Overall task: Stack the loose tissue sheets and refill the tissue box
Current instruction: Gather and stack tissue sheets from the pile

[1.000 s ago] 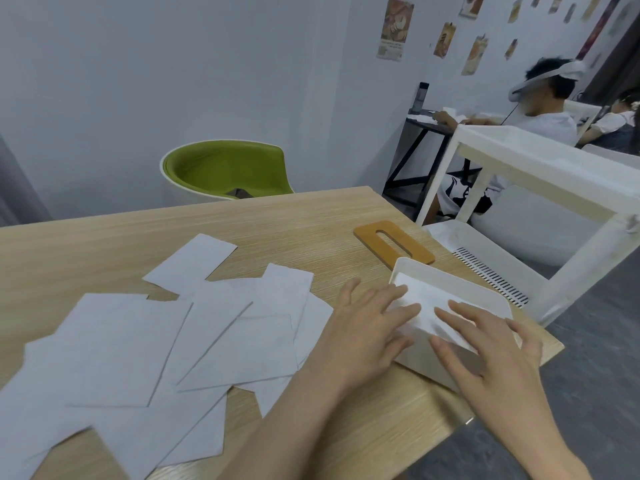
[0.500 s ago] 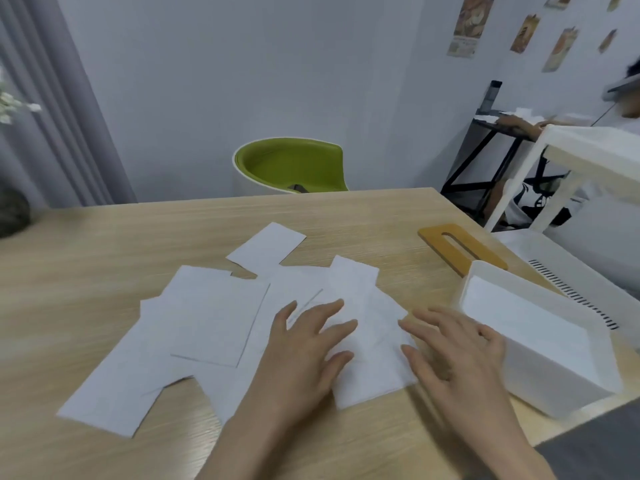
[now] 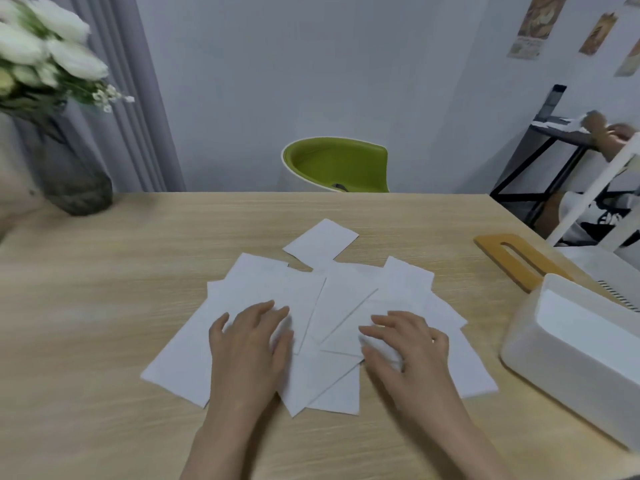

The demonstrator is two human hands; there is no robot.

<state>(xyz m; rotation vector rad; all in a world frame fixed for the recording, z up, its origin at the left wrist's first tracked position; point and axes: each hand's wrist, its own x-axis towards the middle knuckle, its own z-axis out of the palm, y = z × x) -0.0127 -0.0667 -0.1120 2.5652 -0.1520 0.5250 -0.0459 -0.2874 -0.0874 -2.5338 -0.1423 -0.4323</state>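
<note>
A: At the centre of the wooden bench point(image 3: 104, 341) we see the loose tissue sheets point(image 3: 339, 306), white rectangles fanned out and overlapping at several angles, none squared into a stack. One sheet point(image 3: 320, 242) lies at the far edge of the spread, touching the others only at its near corner.

B: Grip status, left side?

A: Our left hand point(image 3: 247, 344) lies palm down on the left part of the spread. The fingers are straight and close together, flat on the paper; nothing is pinched or enclosed.

B: Right side?

A: Our right hand point(image 3: 405, 348) rests on the right part of the spread, fingers extended toward the left with a slight bend. The tissue under the fingertips shows a small ruck. We cannot tell whether a sheet is pinched there; the hand reads as pressing, not closing.

B: Location of the tissue box?

A: The white tissue box point(image 3: 575, 355) stands at the right edge of the bench, near the sheets but apart from them, its top uncovered. White tissue shows inside it. Its wooden slotted lid point(image 3: 519, 261) lies flat on the bench just behind the box.

B: Other items?

A: A dark glass vase point(image 3: 74, 181) with white flowers point(image 3: 45, 53) at the far left corner, and a green chair point(image 3: 337, 166) behind the bench.
</note>
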